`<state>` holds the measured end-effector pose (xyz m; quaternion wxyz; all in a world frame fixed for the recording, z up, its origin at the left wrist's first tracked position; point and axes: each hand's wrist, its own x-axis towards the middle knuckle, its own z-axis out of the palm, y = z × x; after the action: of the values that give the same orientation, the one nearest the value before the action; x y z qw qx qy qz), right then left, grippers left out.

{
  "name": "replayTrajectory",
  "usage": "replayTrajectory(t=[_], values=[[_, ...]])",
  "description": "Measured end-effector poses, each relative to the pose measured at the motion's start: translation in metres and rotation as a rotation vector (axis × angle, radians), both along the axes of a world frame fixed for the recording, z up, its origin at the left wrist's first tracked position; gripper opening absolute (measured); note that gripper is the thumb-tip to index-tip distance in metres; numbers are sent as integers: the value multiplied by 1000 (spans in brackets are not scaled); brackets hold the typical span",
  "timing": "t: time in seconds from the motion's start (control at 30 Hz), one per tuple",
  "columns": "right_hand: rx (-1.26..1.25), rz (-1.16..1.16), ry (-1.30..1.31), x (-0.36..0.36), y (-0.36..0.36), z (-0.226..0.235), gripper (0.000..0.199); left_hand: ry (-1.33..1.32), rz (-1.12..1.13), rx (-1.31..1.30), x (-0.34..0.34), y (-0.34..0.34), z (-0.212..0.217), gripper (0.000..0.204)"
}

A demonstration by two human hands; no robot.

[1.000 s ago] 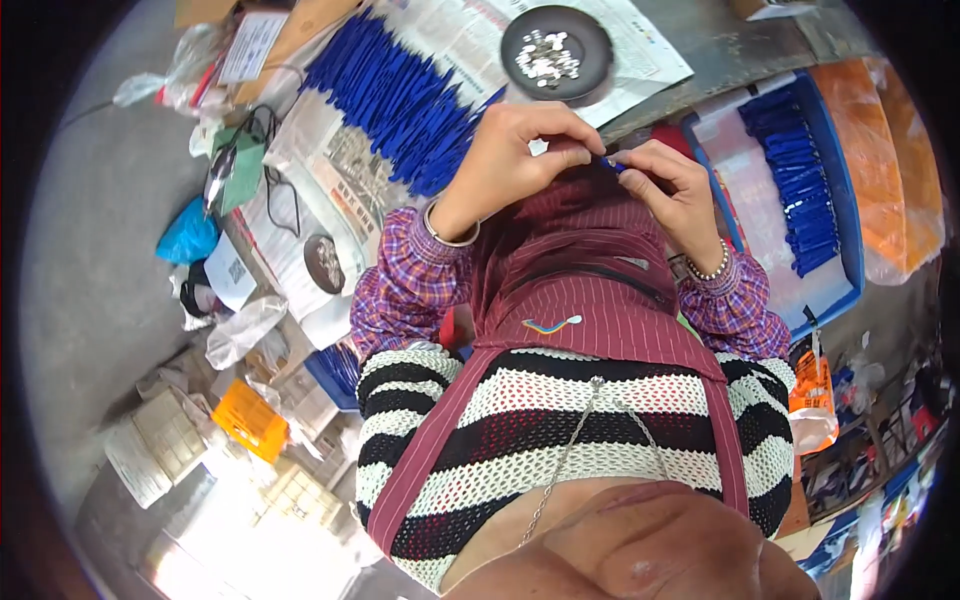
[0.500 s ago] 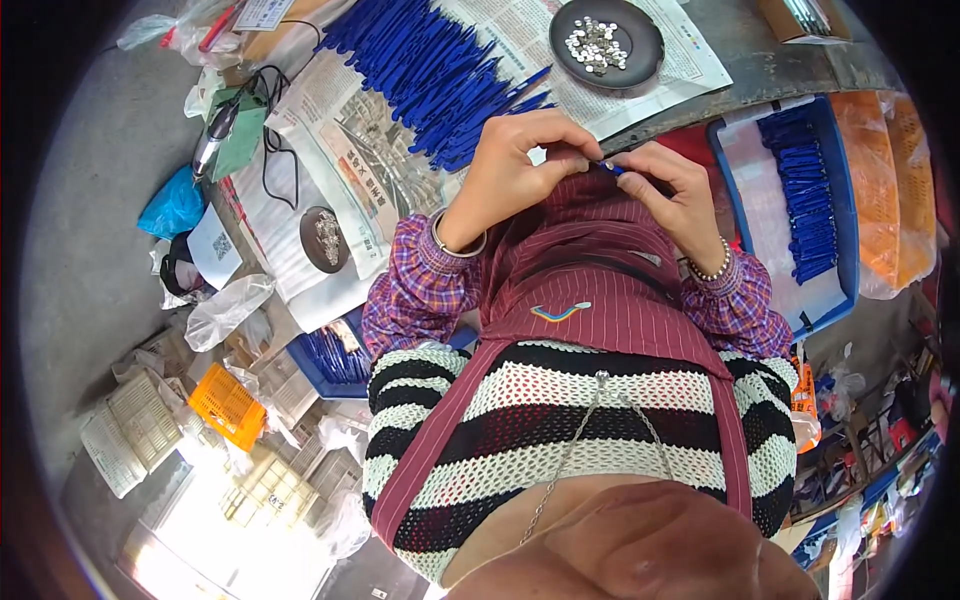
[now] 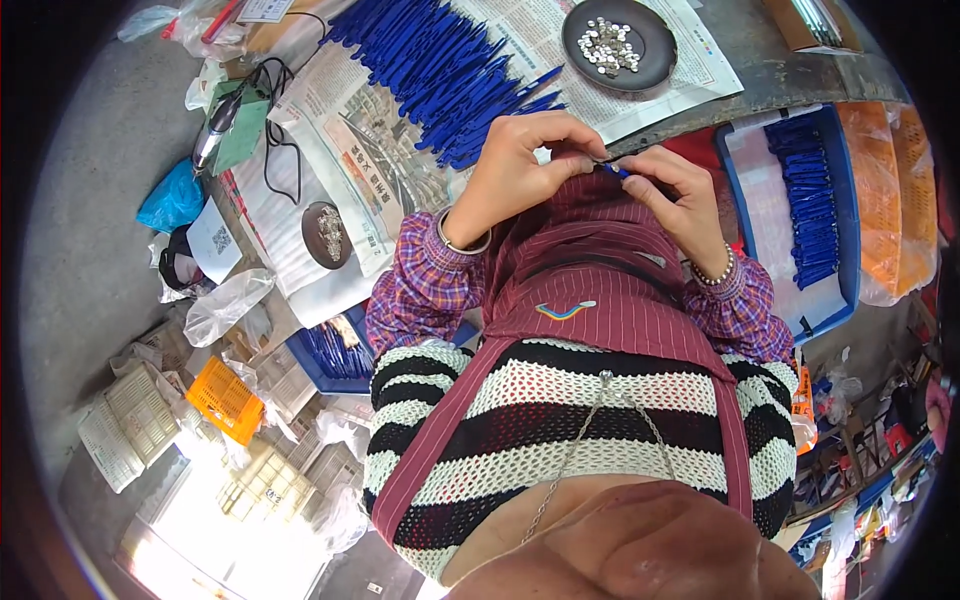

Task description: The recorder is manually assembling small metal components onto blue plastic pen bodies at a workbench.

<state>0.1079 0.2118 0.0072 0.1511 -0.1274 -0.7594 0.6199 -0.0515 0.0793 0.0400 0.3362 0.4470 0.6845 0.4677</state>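
Both my hands meet in front of my chest over a maroon striped apron. My left hand [image 3: 525, 165] and my right hand [image 3: 678, 192] pinch the two ends of one small blue plastic part [image 3: 617, 170], fingers closed on it. Just beyond them, a big heap of the same blue plastic parts [image 3: 450, 65] lies on newspaper [image 3: 365, 170] spread over the table. A round dark dish [image 3: 617, 42] with several small silvery metal pieces stands farther back.
A blue crate [image 3: 835, 300] on my right holds more blue parts, beside an orange crate [image 3: 890, 210]. A smaller dark dish [image 3: 327, 232], a green tool with a black cable [image 3: 235, 125] and plastic bags lie left. Orange and white baskets sit on the floor.
The view has tilted, so the table slid up in the picture. My hands stay together on the blue part, fingers shifting slightly along it.
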Motion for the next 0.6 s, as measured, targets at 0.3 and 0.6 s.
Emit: replayTrajectory(t=[0.3, 0.6], values=[[-10, -11, -9, -1, 1, 1, 15, -10, -11, 10, 0, 3, 1, 17], [305, -51, 44, -4, -1, 5, 17, 455, -70, 89, 9, 6, 0, 19]])
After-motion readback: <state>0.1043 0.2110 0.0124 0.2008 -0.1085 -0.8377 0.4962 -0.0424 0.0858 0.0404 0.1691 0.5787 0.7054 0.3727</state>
